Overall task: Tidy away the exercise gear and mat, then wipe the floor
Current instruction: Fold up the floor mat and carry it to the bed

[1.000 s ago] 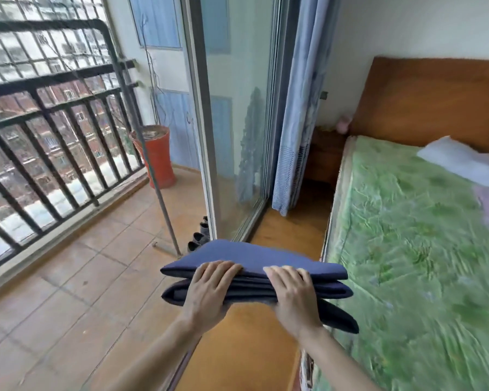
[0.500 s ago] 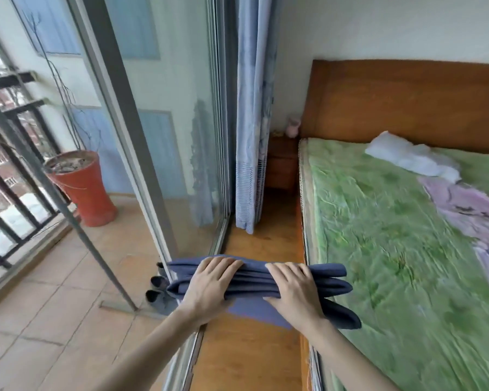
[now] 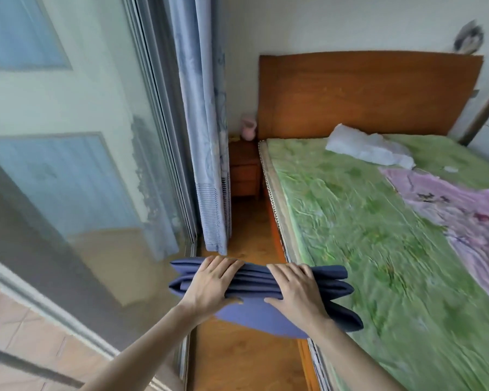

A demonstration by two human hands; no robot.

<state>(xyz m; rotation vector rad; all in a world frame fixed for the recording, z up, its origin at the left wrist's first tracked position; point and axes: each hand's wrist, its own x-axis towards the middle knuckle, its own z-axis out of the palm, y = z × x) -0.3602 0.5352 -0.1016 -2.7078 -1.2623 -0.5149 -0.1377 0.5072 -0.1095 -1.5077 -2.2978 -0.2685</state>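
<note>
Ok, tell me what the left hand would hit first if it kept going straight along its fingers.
The left hand grips the folded blue mat, fingers pointing up-frame. On that line the hem of the blue curtain comes first, probably; depth is unclear, so it might instead pass over the wooden floor toward the nightstand.

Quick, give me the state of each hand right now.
Left hand: closed on the folded dark blue exercise mat, fingers over the top, thumb beneath.
Right hand: same grip on that mat.
</note>
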